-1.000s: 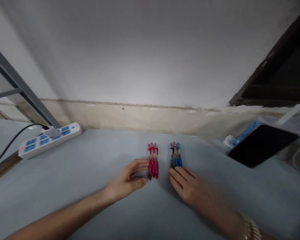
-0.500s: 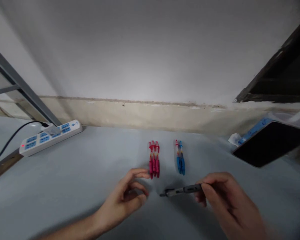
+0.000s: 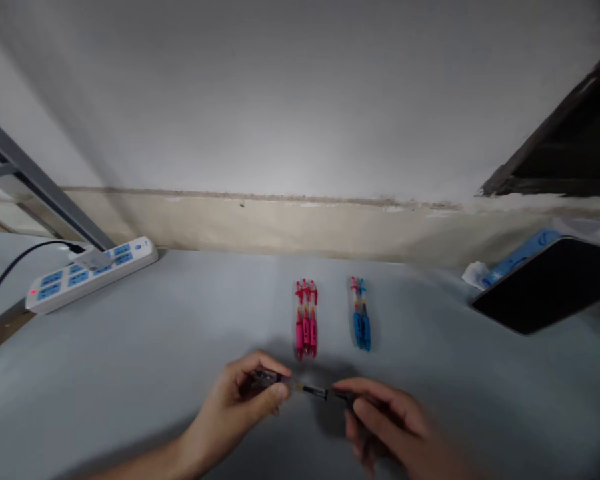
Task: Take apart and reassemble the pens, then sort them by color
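Just above the grey table, my left hand (image 3: 247, 400) and my right hand (image 3: 385, 417) both have hold of a black pen (image 3: 314, 391). My left thumb and fingers pinch one end. My right fingers close round the dark grip end. Between the hands a clear stretch of barrel shows yellow and black inside; whether the barrel and grip are joined or slightly apart I cannot tell. Beyond my hands lie three pink pens (image 3: 306, 323) side by side. To their right rest two pens with blue grips (image 3: 361, 327), one with a red top and one with a blue top.
A white power strip (image 3: 90, 277) with a plugged-in charger and black cable lies at the left. On the right, a black-screened phone or tablet (image 3: 550, 287) leans near a blue packet (image 3: 523, 255) and white crumpled tissue (image 3: 476, 273). A wall (image 3: 300, 227) bounds the table's back.
My right hand has moved left with the black pen. My left hand, previously holding nothing, has closed on the pen's other end.
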{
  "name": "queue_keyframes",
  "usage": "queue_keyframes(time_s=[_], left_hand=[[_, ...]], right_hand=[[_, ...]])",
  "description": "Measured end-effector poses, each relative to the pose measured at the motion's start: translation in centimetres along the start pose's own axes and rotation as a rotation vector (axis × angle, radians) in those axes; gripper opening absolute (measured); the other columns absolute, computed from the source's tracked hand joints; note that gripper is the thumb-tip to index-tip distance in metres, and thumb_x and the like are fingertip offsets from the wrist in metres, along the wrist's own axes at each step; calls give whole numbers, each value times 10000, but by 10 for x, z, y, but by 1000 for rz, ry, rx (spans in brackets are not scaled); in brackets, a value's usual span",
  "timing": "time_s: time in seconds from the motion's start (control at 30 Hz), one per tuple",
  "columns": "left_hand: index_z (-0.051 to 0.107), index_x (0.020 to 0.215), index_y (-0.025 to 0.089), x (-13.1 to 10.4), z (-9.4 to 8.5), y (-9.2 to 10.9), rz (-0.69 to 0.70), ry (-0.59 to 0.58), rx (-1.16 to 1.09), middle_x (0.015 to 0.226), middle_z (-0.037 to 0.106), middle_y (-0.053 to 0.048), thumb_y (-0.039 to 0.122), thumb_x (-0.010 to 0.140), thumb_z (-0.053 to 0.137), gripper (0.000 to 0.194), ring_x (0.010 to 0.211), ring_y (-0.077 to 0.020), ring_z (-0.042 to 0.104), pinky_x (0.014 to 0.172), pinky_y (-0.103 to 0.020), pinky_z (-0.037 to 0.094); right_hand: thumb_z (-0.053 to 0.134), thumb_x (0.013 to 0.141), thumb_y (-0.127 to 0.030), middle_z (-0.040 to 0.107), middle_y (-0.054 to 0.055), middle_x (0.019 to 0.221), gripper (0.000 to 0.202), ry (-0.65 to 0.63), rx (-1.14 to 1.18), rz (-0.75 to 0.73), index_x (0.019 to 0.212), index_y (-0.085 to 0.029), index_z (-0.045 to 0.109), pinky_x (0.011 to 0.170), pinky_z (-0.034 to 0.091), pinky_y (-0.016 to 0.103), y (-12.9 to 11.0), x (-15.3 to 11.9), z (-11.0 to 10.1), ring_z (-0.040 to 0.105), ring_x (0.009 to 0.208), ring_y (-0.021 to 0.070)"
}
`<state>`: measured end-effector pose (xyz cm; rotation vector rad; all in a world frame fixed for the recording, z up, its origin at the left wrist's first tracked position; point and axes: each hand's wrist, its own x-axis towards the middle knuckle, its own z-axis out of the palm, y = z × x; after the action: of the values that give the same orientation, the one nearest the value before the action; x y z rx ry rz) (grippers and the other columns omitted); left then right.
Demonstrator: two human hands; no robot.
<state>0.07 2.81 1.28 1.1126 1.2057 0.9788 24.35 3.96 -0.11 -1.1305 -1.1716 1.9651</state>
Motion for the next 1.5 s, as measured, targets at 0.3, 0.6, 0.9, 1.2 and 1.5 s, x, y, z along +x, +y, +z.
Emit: queue_keyframes(time_s=[0.3, 0.6, 0.9, 1.2, 1.5], left_hand=[[622, 674, 173, -8, 6, -2, -117, 15, -130, 480, 604, 39, 517, 672, 819, 397, 378, -58, 460, 390, -166, 367], [487, 559, 199, -5, 8, -12, -197, 11, -206, 364, 544, 57, 630, 679, 761, 524, 275, -29, 338, 294, -140, 266], [722, 810, 172, -6, 4, -6, -58, -18, -186, 615, 631, 30, 367, 708, 843, 251, 531, -78, 529, 526, -184, 449], [653, 697, 171, -7, 3, -18, -38, 13, -251, 590, 634, 31, 344, 721, 835, 253, 528, -86, 525, 516, -185, 428], [664, 731, 169, -8, 1, -19, -55, 9, -291, 635, 688, 13, 312, 744, 830, 220, 579, -95, 592, 557, -188, 462]], right_hand=[[594, 923, -315, 683, 8, 652, 231, 90, -576, -365, 1046, -259, 782, 458, 492, 205, 2, -4, -5, 582, 471, 105], [617, 901, -159, 802, -2, 932, 378, 222, -927, -927, 1205, -373, 681, 715, 632, 270, 1, -11, -8, 757, 794, 198], [462, 992, -330, 693, -13, 633, 258, 61, -735, -377, 866, -231, 665, 518, 517, 205, -8, -6, -8, 670, 543, 131], [663, 849, -378, 705, 37, 819, 167, 210, -652, -326, 925, -232, 636, 615, 526, 282, 11, -3, -11, 672, 678, 181], [646, 846, -579, 582, -48, 630, 389, 58, -274, -125, 825, -200, 563, 430, 381, 165, -1, -1, -6, 506, 456, 58]])
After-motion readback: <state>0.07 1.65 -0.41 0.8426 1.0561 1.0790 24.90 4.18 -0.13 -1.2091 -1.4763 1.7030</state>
